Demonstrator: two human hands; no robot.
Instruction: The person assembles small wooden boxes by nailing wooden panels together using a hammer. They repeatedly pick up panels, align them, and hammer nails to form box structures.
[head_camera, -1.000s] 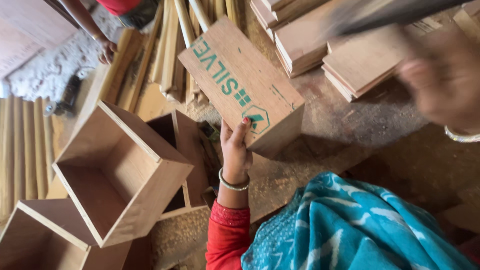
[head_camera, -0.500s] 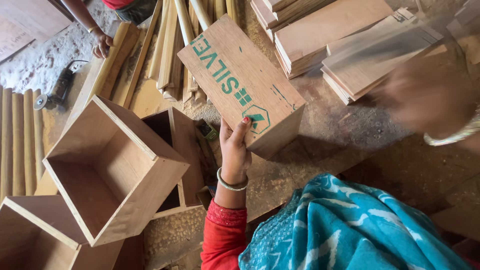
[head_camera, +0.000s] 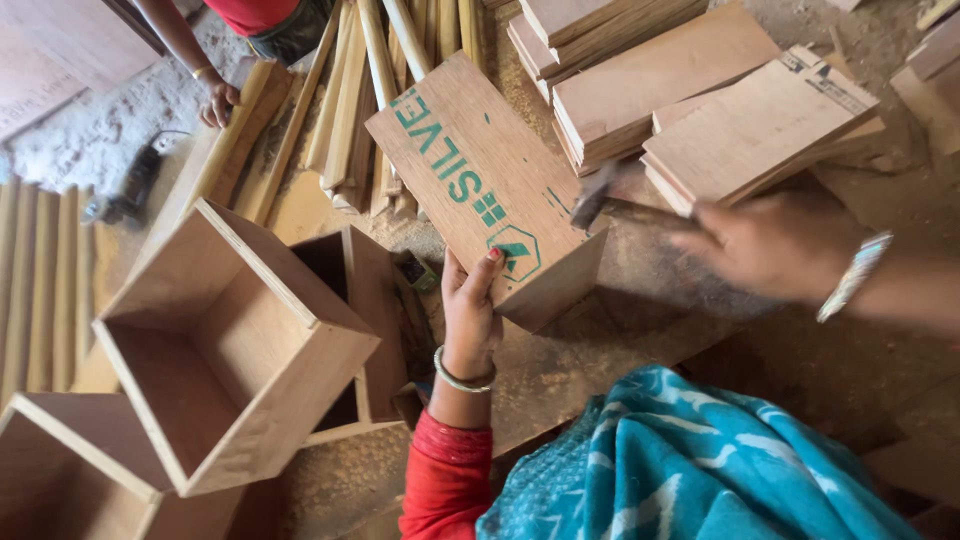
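**Plywood box under hammer, workshop floor**

Item: plywood box with green stencilled lettering, lying tilted on the dusty floor, centre of view. Left hand, fingers closed against its near lower edge, steadies it. Right hand, blurred, grips a hammer whose head is at the box's right edge. Adjacent: open wooden boxes to the left; stacked plywood sheets upper right; wooden slats above. Another person's hand rests on a slat, upper left.
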